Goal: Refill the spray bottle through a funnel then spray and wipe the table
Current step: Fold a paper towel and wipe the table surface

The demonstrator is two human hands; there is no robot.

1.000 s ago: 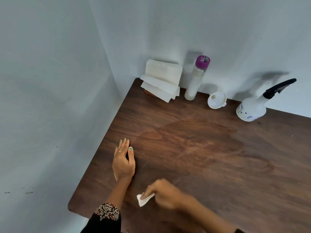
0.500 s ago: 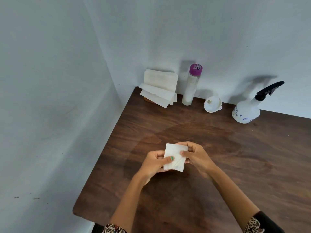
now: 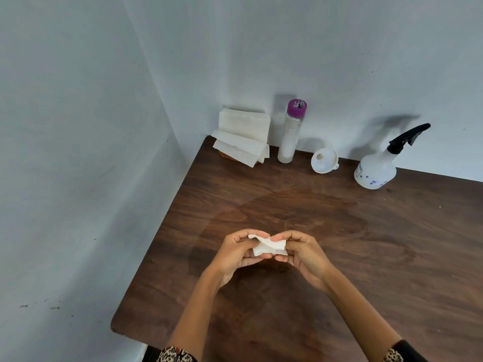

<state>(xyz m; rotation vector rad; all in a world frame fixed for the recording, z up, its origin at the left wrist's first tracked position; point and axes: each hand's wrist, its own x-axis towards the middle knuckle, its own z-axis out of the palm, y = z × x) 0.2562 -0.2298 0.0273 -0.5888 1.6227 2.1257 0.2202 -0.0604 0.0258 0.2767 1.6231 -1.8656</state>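
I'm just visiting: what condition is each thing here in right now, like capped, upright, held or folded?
Small white paper tissue: crumpled, pinched between both hands above the table.
Left hand: grips the tissue.
Right hand: grips the tissue.
White spray bottle with black trigger head: upright, head on.
Clear bottle with purple cap: upright, capped.
White plastic funnel: lying tipped on the table.
Stack of white paper napkins: folded, leaning in the corner.
Dark wooden table: darker patch mid-surface.

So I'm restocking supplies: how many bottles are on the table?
2: the purple-capped bottle stands by the back wall beside the napkin stack; the spray bottle stands right of the funnel.
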